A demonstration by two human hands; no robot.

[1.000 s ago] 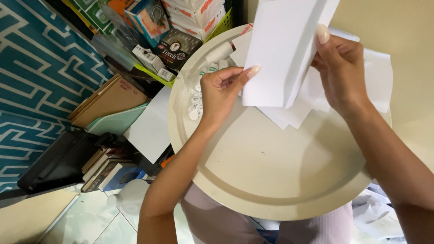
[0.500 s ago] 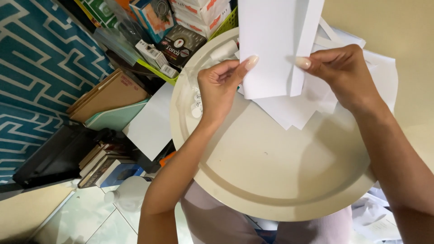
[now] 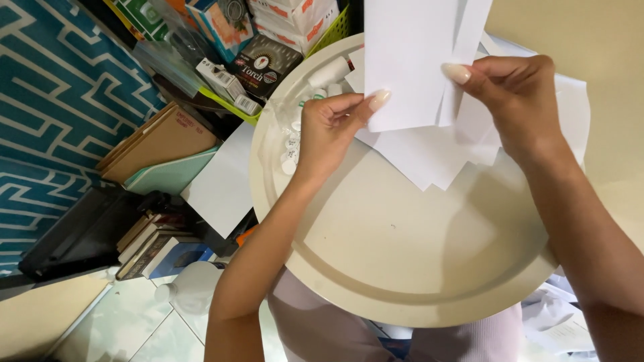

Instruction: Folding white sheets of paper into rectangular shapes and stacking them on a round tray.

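Both my hands hold a folded white sheet of paper (image 3: 409, 60) upright over a round cream table (image 3: 402, 261). My left hand (image 3: 329, 131) pinches its lower left edge between thumb and fingers. My right hand (image 3: 513, 97) grips its right edge, the thumb pressed on the front. More white sheets (image 3: 436, 157) lie flat on the table beneath the held one. Small white bottles and caps (image 3: 292, 144) sit on the table's left rim, close to my left wrist.
Left of the table stand brown folders (image 3: 161, 137), a teal file (image 3: 174, 173), a loose white sheet (image 3: 225, 184), stacked books (image 3: 151, 241) and a black case (image 3: 80, 234). A green basket (image 3: 329, 30) with boxes sits at the back. Crumpled paper (image 3: 560, 318) lies low right.
The paper has shifted left and slightly down. My right hand has slid along its right edge, and my left hand has kept its pinch.
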